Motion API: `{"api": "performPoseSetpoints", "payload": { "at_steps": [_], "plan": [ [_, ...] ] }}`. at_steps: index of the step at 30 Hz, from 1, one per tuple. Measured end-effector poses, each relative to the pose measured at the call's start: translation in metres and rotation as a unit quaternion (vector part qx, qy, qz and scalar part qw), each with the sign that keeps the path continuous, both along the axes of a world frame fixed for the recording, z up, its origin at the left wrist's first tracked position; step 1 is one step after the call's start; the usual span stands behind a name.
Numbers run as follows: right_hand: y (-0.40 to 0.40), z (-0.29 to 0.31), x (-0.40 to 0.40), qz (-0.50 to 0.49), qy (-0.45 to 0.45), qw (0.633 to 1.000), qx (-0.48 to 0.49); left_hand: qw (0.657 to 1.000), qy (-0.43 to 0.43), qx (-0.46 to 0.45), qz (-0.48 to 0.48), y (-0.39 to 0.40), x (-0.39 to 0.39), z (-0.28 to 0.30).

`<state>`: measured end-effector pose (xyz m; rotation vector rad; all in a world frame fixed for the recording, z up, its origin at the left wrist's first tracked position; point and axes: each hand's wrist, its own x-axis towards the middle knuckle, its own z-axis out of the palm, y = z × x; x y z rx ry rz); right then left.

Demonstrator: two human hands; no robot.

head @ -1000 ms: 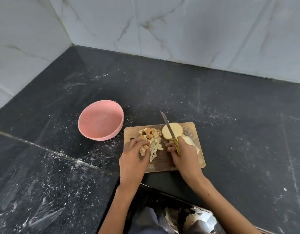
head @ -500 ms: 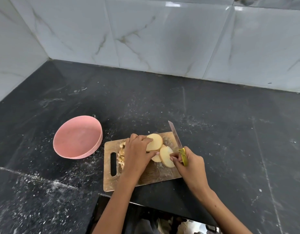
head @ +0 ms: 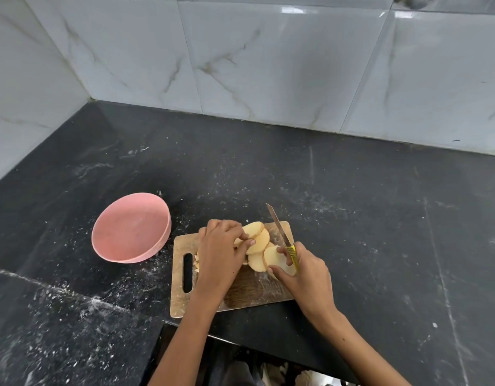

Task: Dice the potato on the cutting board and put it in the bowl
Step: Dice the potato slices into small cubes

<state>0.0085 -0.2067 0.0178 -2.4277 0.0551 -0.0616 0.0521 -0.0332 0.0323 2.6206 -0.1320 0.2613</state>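
Observation:
A wooden cutting board (head: pixel 249 293) with a handle slot lies on the black counter. Several round potato slices (head: pixel 259 240) overlap on its far half. My left hand (head: pixel 220 253) rests over the board and pinches the slices at their left side. It hides most of a small heap of diced potato (head: pixel 196 263), of which only a few bits show. My right hand (head: pixel 305 271) grips a knife (head: pixel 279 232) by its yellow handle, blade pointing away, and its fingers touch the nearest slice. A pink bowl (head: pixel 130 229) stands empty to the left of the board.
The black stone counter (head: pixel 352 218) carries white specks and smears around the board and bowl. White marble-pattern tiled walls rise at the back and left. The counter's front edge runs just below the board.
My left hand left the diced heap and came onto the slices, which now lie fanned out. My right hand with the knife shifted slightly toward the nearest slice. The camera view tilted up.

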Motion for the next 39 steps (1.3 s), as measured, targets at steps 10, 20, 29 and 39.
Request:
{"api": "performPoseSetpoints", "payload": {
  "at_steps": [10,20,29,39],
  "plan": [
    [0.005,0.0,0.005,0.008,-0.002,1.0,-0.013,0.994,-0.064,-0.018,0.091,0.004,-0.012,0.002],
    [0.02,-0.013,0.002,0.079,-0.081,0.991,-0.068,0.949,-0.042,-0.179,0.255,0.033,-0.067,0.012],
    [0.01,-0.007,0.018,0.146,-0.067,0.984,-0.078,0.91,0.067,-0.296,0.281,0.01,-0.11,-0.007],
    [0.004,-0.008,-0.021,0.129,0.083,0.988,0.004,0.923,0.097,-0.179,0.325,-0.023,-0.118,-0.026]
  ]
}}
